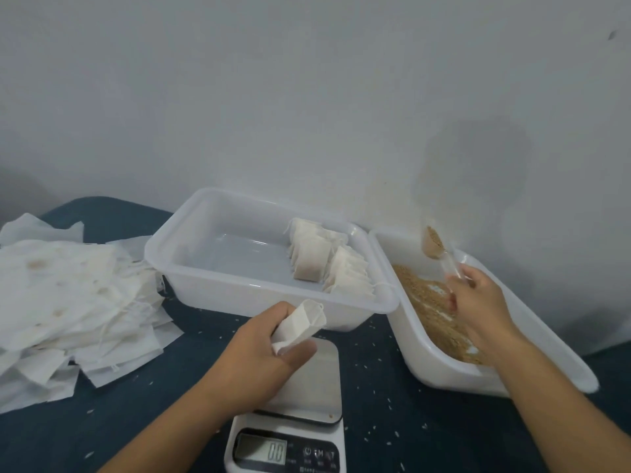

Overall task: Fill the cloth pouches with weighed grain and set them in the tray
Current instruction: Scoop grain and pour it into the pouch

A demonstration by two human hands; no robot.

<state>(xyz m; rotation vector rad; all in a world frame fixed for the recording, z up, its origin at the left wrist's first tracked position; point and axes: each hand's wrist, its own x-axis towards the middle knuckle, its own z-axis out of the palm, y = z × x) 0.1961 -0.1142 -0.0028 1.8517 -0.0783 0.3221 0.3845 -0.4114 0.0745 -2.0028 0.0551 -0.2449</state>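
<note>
**Scoop loaded, pouch held open over the scale**

We see a dark blue table surface filling the lower half of the frame, speckled with stray grains, with a pale wall behind it. At centre sits the white plastic tray, the largest container; against its right wall filled pouches stand packed together in 2 short rows, and the rest of its floor is bare. To the right, touching the tray's corner, a white grain tub lies at an angle, with brown grain spread across its bottom. At the left edge of the frame a loose heap of empty pouches lies on the table, some stained, drawstrings trailing.

At bottom centre we find the digital scale, its steel platter bare and its display reading 00.

Our left hand hovers over the scale's platter, fingers and thumb curled round 1 cloth pouch, whose mouth gapes open toward the upper right. Our right hand is above the grain tub, fingers pinching the handle of a clear plastic scoop. The scoop is raised above the tub's far rim, at right of centre, tilted and heaped with brown grain.
</note>
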